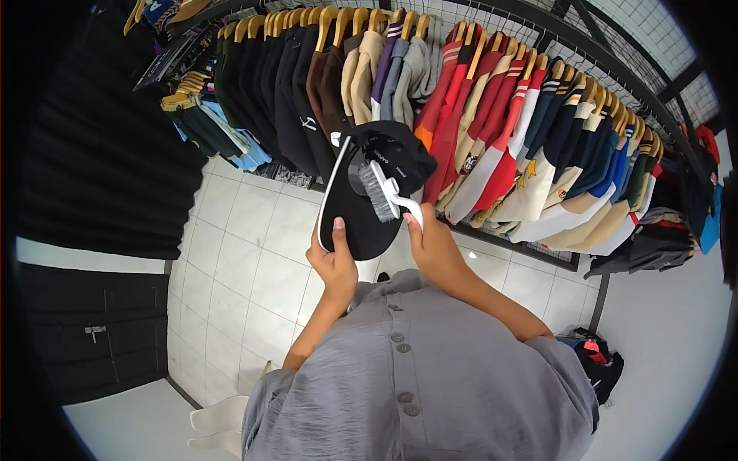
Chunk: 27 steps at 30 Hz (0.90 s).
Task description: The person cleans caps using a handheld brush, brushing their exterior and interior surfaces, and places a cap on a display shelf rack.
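Note:
A black cap [361, 227] with a white edge along its brim is held up in front of me, its inside partly showing. My left hand [334, 257] grips the brim at its lower left, thumb on the upper face and fingers behind it. In my right hand [432, 242] is a white brush [390, 192] with grey bristles, held by its curved handle. The bristles lie over the brim near the crown; whether they touch it I cannot tell. Some fingers of both hands are hidden.
Jackets [492, 131] and dark hoodies [269, 92] on wooden hangers fill a black rack ahead. A black curtain [92, 138] hangs at the left above a black cabinet [100, 330]. White shoes [219, 419] stand at lower left on the tiled floor [254, 207]. Dark clothes [607, 369] lie at right.

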Each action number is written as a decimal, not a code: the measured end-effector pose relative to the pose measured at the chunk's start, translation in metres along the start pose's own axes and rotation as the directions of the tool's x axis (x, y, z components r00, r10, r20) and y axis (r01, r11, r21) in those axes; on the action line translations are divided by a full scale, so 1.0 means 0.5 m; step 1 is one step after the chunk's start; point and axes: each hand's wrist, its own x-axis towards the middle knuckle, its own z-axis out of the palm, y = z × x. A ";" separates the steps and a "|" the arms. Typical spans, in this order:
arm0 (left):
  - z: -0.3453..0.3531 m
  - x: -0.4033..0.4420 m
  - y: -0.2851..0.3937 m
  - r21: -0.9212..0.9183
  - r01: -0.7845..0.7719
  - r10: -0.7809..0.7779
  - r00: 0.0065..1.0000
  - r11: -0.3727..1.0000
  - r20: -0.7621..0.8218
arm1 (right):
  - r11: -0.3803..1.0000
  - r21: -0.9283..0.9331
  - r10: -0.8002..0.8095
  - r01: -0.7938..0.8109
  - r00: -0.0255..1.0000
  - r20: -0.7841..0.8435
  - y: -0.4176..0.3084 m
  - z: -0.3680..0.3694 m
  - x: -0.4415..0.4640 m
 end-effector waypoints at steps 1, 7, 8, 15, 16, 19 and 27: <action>0.011 0.000 0.000 0.000 0.002 -0.002 1.000 1.000 0.004 | 0.999 0.047 -0.006 0.008 0.999 -0.032 -0.008 0.007 -0.005; 0.031 -0.015 -0.001 -0.067 0.193 -0.188 0.979 0.979 0.075 | 0.966 0.244 -0.086 0.084 0.996 0.000 -0.060 0.038 -0.017; 0.032 -0.013 -0.003 -0.068 0.191 -0.186 0.980 0.979 0.077 | 0.966 0.230 -0.126 0.120 0.992 0.012 -0.063 0.036 -0.016; 0.010 0.016 -0.004 -0.052 0.061 -0.065 0.995 0.997 -0.074 | 0.948 -0.258 -0.189 0.185 0.982 0.008 -0.019 0.026 -0.028; 0.011 0.018 -0.004 -0.022 0.006 -0.009 0.994 1.000 -0.106 | 0.938 -0.310 -0.170 0.153 0.985 -0.029 -0.014 0.020 -0.025; 0.024 0.019 -0.003 -0.007 -0.023 0.022 0.989 1.000 -0.146 | 0.934 -0.337 -0.152 0.121 0.986 -0.068 -0.024 0.012 -0.024; 0.012 0.012 -0.043 -0.029 0.164 -0.166 0.982 0.986 -0.090 | 0.981 -0.035 -0.185 0.191 0.975 0.126 -0.042 0.039 -0.065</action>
